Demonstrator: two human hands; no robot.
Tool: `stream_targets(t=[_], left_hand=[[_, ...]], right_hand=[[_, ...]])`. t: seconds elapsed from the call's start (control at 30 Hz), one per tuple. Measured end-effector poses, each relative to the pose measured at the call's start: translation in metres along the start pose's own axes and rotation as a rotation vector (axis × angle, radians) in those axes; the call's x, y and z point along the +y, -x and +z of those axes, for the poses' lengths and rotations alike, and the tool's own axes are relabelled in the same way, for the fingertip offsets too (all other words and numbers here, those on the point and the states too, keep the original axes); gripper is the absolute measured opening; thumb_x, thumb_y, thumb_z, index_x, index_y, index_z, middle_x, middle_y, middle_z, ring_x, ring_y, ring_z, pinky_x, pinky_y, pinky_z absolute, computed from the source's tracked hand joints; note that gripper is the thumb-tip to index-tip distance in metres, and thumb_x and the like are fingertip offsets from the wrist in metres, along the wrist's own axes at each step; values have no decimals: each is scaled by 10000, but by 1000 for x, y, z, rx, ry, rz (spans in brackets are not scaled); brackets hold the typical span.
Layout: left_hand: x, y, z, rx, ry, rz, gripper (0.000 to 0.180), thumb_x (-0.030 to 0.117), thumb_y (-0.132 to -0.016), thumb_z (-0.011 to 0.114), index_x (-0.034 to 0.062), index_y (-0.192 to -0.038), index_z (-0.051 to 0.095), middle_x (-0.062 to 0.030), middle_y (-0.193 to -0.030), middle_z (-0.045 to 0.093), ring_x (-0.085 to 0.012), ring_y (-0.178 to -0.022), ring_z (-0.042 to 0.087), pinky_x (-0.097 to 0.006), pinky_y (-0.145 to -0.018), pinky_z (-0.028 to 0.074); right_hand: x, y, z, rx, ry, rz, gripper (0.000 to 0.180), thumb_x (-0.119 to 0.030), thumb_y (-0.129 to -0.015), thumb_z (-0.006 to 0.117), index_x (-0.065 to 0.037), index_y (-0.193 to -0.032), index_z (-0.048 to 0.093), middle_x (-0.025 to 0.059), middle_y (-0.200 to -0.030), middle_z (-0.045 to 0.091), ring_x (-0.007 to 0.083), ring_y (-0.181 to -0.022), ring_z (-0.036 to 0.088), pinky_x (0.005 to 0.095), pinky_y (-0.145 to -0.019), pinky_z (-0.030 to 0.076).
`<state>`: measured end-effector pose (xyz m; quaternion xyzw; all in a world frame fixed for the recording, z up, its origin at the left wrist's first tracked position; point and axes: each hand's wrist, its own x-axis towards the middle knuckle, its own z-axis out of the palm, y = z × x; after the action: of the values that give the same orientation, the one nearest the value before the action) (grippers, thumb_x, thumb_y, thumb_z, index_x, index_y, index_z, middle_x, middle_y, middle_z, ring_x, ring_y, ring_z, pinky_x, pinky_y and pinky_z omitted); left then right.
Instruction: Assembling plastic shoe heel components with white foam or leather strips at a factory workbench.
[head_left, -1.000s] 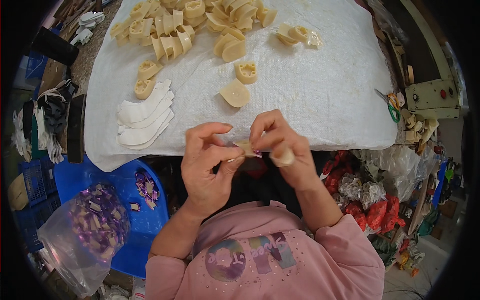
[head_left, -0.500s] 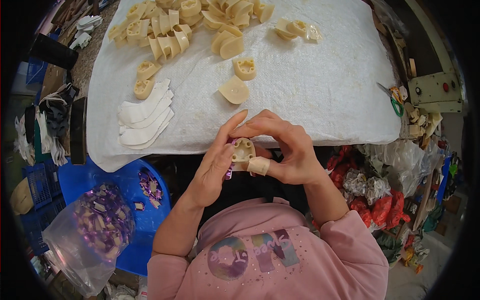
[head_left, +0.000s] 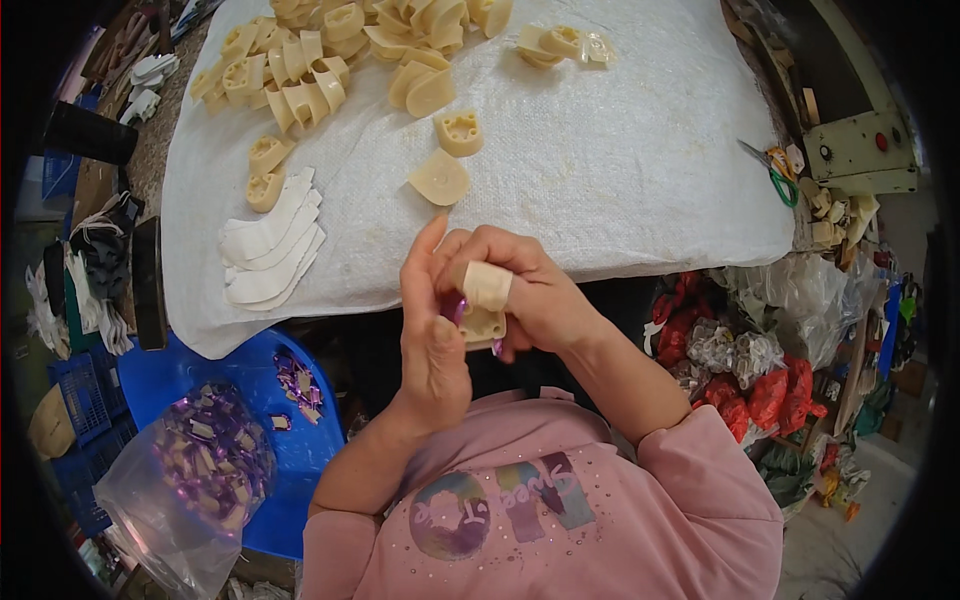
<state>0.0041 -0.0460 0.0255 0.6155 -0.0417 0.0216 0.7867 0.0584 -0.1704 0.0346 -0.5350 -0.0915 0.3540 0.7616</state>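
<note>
Hands closing round cream moulded plastic heel block [head_left: 483,325]: your left hand [head_left: 432,345] bracing, right hand [head_left: 530,295] pinching top; fitting step, next needing firm seating.

Bright, even light; dark, warped fisheye rim

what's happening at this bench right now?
A person in a pink top holds a small cream heel-shaped block between both hands, left hand and right hand, just off the near edge of the white cloth-covered table. More cream blocks are heaped at its far side, flat white pieces stacked at left. A clear bag of purple bits sits lower left.
</note>
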Motion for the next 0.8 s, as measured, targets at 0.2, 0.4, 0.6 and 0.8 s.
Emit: stream_targets(t=[0.2,0.4,0.6,0.8], left_hand=[[-2,2,4,26,-252,110,745,574,-941,255,-75,-1306,294,-142,-1184,452,-168,-1044,475,-288,-887,387],[-5,-8,0,223,-74,85,448,235,-939,351,-20,-1307,323,-100,-1096,477,-121,-949,486,-258,-835,395],[-1,-7,5,154,-23,69,394,192,-939,356,-3,-1281,363,-92,-1143,454,-123,-955,485,-263,-846,394],[0,-5,-1,69,252,-188,490,296,-960,375,93,-1386,246,-94,-1131,473,-135,-946,505,-275,-831,419]], right_hand=[[21,4,10,36,95,-279,159,-197,-923,517,-46,-970,541,59,-893,535,115,-710,536,235,-595,452],[38,1,17,107,165,-518,368,-222,-962,399,-36,-1273,462,120,-1136,477,221,-1015,481,321,-907,372],[33,1,17,154,395,-725,340,-144,-933,426,-53,-1256,480,132,-1105,504,242,-982,513,327,-870,400],[30,-2,12,194,447,-574,344,-182,-943,443,-49,-1259,475,136,-1031,507,232,-872,530,313,-773,434]])
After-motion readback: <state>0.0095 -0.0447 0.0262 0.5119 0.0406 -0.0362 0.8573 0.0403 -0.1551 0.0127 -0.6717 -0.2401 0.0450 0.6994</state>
